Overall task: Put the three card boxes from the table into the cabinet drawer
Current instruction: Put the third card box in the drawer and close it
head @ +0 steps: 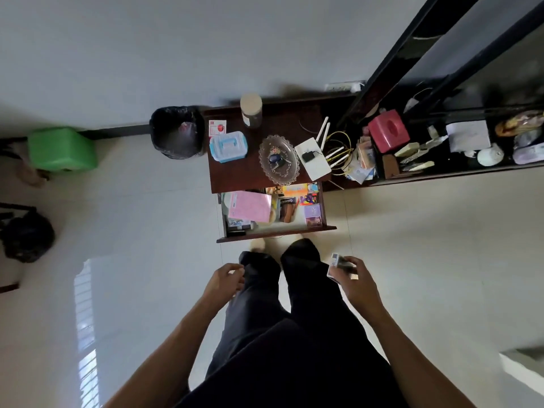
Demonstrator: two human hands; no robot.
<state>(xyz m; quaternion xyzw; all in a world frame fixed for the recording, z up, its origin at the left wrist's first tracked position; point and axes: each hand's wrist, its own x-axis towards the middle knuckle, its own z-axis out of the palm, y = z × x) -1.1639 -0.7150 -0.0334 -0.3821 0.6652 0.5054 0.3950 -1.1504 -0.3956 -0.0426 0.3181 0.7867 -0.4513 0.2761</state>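
At 5 o'clock from the open drawer (pixel 273 213), the right hand (pixel 354 282) gripped card boxes (pixel 338 267); the left hand (pixel 225 279) hung loosely curled, empty.

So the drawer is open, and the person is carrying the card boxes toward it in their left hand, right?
Not quite: the head view shows the card boxes in the right hand, its fingers closed around them. The left hand looks empty. The drawer is indeed open.
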